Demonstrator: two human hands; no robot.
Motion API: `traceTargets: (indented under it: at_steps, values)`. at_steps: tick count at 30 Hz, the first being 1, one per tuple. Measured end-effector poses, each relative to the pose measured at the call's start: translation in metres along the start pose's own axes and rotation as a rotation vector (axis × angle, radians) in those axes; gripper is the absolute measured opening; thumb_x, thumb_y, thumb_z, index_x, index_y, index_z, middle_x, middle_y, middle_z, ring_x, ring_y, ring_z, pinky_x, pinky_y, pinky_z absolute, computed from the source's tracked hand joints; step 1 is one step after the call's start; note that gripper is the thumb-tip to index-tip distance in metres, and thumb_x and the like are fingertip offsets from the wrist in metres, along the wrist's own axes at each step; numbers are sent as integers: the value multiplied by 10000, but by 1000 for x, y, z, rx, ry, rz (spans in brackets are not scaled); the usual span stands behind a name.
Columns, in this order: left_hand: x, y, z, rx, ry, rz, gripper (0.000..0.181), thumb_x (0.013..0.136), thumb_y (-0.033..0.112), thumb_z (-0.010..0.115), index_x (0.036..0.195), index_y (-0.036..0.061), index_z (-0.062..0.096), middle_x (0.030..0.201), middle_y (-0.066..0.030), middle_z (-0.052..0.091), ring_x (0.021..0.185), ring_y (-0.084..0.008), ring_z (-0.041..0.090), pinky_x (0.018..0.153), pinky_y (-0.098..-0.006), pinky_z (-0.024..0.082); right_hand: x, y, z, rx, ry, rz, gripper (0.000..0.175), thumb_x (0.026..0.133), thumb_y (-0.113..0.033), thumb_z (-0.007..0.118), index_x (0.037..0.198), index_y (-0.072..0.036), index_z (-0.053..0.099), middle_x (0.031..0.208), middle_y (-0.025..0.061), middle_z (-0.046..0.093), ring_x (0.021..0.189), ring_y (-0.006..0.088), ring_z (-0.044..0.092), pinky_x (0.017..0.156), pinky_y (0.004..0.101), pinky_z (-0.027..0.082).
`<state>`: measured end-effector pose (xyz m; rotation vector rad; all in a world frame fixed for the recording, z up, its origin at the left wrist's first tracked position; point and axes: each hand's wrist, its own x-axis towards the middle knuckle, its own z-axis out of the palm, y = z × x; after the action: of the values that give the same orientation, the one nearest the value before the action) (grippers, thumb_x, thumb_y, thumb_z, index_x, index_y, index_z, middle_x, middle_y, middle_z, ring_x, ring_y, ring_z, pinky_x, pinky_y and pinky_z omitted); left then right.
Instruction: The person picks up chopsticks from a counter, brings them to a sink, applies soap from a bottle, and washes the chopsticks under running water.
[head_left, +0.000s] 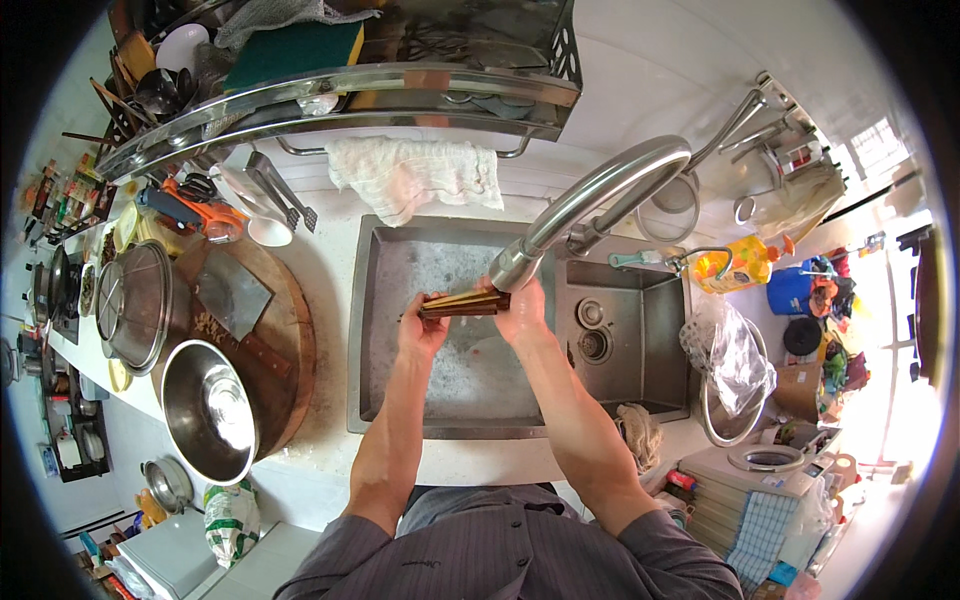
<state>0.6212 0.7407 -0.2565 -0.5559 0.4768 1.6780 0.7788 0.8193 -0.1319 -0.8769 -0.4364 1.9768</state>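
Observation:
My left hand (425, 326) and my right hand (523, 309) hold a bundle of chopsticks (465, 303) level between them, over the large basin of a stainless steel sink (450, 431). The left fingers close round one end of the bundle; the right hand grips the other end, partly hidden by the spout of the faucet (517, 262). Whitish, cloudy water or suds (480, 367) lie in the basin below. The smaller basin (626, 322) with its drain is to the right of my right hand.
On the left, a steel bowl (206, 420), a cleaver (232, 292) and a mesh strainer (142, 307) rest on or beside a round wooden chopping board (300, 330). A white cloth (420, 176) hangs behind the sink. At the right stand a dish soap bottle (731, 266) and a basin with a plastic bag (731, 367).

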Motion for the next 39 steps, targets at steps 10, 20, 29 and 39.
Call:
traceTargets:
  at_steps: [10, 20, 29, 39]
  values:
    - [6, 5, 36, 1, -8, 116, 284, 1053, 306, 445, 945, 51, 511, 950, -108, 636, 961, -273, 644, 876, -432, 564, -30, -17, -24, -1039, -261, 6, 286, 891, -276, 677, 996, -10, 683, 803, 46, 666, 761, 122, 616, 679, 313, 482]
    - [-14, -59, 87, 527, 92, 70, 280, 987, 269, 614, 805, 84, 508, 652, -26, 491, 606, -191, 513, 586, -366, 465, -69, 15, -80, -1582, -212, 160, 488, 824, -391, 719, 1064, 18, 605, 781, 164, 659, 709, 254, 650, 662, 380, 516]
    - [-36, -57, 85, 798, -233, -153, 253, 902, 219, 707, 912, -23, 631, 822, -134, 664, 785, -263, 680, 731, -383, 573, -85, 49, -127, -799, -136, 485, 300, 872, -260, 708, 1020, -12, 628, 721, 62, 611, 663, 190, 600, 621, 330, 467]
    - [-51, -79, 83, 1032, -236, 192, 242, 858, 224, 751, 790, 20, 642, 718, -69, 634, 648, -168, 613, 668, -332, 534, -78, 42, -120, -830, 72, 454, 283, 857, -220, 755, 1024, -42, 611, 914, 16, 613, 799, 112, 594, 679, 274, 531]
